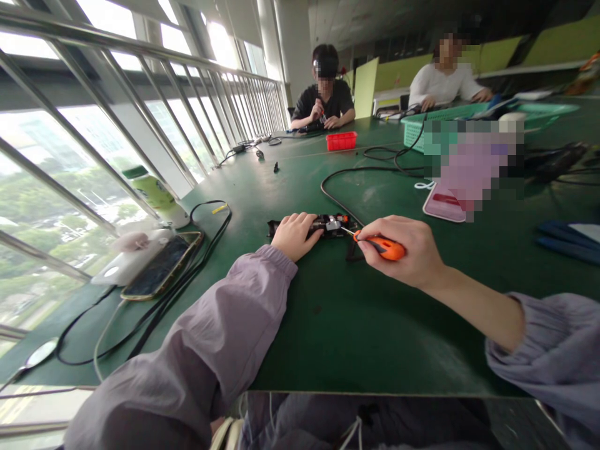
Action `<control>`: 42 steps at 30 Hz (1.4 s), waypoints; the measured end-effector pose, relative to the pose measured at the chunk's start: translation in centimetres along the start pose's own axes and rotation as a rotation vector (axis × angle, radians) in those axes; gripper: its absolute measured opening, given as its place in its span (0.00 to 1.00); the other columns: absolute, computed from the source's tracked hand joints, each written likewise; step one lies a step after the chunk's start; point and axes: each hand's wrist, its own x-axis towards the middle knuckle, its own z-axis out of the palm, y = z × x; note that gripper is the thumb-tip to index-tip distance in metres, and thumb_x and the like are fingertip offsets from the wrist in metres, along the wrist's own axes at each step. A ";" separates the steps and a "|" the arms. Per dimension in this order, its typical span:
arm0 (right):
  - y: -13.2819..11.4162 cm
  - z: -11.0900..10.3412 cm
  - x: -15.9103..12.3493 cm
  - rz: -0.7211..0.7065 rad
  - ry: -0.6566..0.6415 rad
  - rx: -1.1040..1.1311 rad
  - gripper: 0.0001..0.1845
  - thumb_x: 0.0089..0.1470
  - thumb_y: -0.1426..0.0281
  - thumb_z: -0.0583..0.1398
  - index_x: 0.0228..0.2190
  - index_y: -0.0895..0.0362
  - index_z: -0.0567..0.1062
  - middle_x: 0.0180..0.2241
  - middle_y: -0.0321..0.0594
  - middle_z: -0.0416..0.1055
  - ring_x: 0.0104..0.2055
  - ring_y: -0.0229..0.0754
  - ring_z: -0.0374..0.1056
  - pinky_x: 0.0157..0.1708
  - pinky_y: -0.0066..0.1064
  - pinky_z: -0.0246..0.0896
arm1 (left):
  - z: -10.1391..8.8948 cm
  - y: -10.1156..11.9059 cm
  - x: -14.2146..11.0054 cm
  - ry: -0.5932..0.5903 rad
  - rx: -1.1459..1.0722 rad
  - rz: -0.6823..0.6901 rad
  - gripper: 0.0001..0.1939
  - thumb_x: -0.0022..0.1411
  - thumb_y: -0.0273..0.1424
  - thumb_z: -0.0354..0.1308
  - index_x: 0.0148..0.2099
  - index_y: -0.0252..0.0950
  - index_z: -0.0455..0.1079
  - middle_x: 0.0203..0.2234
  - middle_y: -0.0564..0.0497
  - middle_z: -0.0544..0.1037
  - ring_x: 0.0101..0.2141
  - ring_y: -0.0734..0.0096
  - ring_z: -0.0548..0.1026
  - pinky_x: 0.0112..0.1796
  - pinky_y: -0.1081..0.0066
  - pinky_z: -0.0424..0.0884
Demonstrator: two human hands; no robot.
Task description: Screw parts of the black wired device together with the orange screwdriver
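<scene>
A small black device (330, 225) with exposed metal parts lies on the green table (337, 312), a black cable running from its far end. My left hand (294, 235) lies over the device's left end, fingers curled down on it. My right hand (404, 250) is closed round an orange-handled screwdriver (382, 245), whose thin tip points left into the device's open middle.
A phone (162, 265) lies at the left on a white pad, with a green-and-white bottle (157, 195) behind it and black cables looping around. A pink case (445, 205), a red bin (341, 140) and a green basket (417, 128) stand further back. Two other people sit at the far end.
</scene>
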 end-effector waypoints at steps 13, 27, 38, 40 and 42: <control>0.1 0.1 -0.1 -0.025 -0.005 0.008 0.03 0.48 0.71 0.60 0.26 0.54 0.68 0.24 0.35 0.73 0.25 0.38 0.69 0.28 0.31 0.64 | -0.1 0.0 0.0 -0.005 -0.008 0.003 0.21 0.65 0.41 0.44 0.52 0.34 0.64 0.42 0.46 0.73 0.43 0.60 0.69 0.44 0.62 0.62; 0.1 0.1 0.1 0.050 0.168 -0.076 0.14 0.49 0.70 0.60 0.39 0.53 0.67 0.29 0.35 0.71 0.28 0.39 0.70 0.28 0.30 0.66 | -0.2 0.0 0.0 -0.006 0.006 0.005 0.20 0.64 0.41 0.44 0.52 0.34 0.64 0.42 0.46 0.73 0.43 0.60 0.69 0.44 0.62 0.63; 0.2 0.1 0.1 0.057 0.221 -0.057 0.17 0.48 0.72 0.60 0.42 0.53 0.67 0.33 0.39 0.72 0.31 0.41 0.70 0.30 0.32 0.67 | 0.0 -0.1 0.0 -0.001 -0.003 0.006 0.20 0.64 0.41 0.44 0.52 0.34 0.64 0.42 0.46 0.73 0.43 0.60 0.69 0.44 0.61 0.63; 0.2 0.2 0.0 0.076 0.192 -0.060 0.14 0.47 0.71 0.61 0.38 0.53 0.68 0.28 0.36 0.71 0.26 0.40 0.69 0.26 0.32 0.66 | 0.0 0.0 0.0 -0.002 -0.006 0.005 0.20 0.65 0.41 0.44 0.52 0.34 0.64 0.42 0.46 0.73 0.43 0.60 0.69 0.44 0.61 0.63; 0.2 0.2 0.0 0.088 0.188 -0.066 0.13 0.47 0.71 0.61 0.38 0.53 0.68 0.26 0.35 0.70 0.25 0.40 0.69 0.25 0.32 0.65 | -0.1 0.0 0.0 -0.005 -0.007 0.005 0.21 0.65 0.41 0.44 0.52 0.35 0.64 0.43 0.46 0.73 0.43 0.60 0.69 0.44 0.61 0.63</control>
